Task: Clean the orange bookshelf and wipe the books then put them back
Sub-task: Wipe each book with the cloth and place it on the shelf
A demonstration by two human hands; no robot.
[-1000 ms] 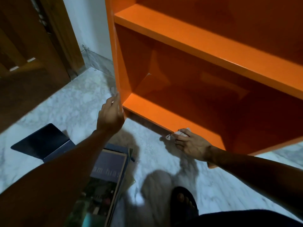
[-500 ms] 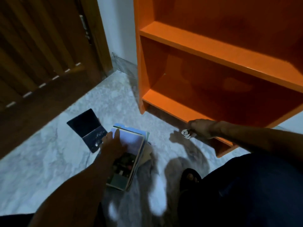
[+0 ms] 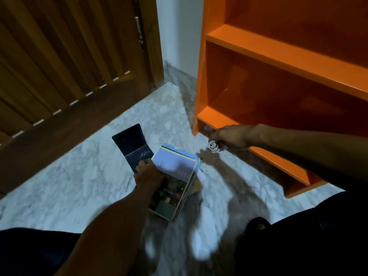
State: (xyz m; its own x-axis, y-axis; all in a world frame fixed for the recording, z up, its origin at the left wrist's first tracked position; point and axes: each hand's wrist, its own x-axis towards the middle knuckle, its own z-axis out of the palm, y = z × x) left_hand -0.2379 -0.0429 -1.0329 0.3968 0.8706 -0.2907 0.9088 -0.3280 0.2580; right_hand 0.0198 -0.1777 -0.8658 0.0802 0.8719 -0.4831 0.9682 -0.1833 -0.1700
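The orange bookshelf (image 3: 278, 56) stands at the right with bare shelves. A stack of books (image 3: 175, 176) lies on the marble floor in front of it, the top one with a pale lilac cover. My left hand (image 3: 148, 175) grips the left edge of that stack, which tilts up off the floor on that side. A dark blue book (image 3: 132, 145) lies flat just behind the stack. My right hand (image 3: 231, 137) holds a crumpled white cloth (image 3: 213, 146) in front of the bottom shelf's front edge.
A brown wooden slatted door (image 3: 69, 66) fills the left side, with a white wall strip (image 3: 179, 32) between it and the shelf. The marble floor (image 3: 79, 176) spreads around the books. My foot in a dark sandal (image 3: 256, 226) sits at the lower right.
My left hand left the shelf's side, came down to the stack of books and took hold of it. My right hand with the cloth drew back from the bottom shelf.
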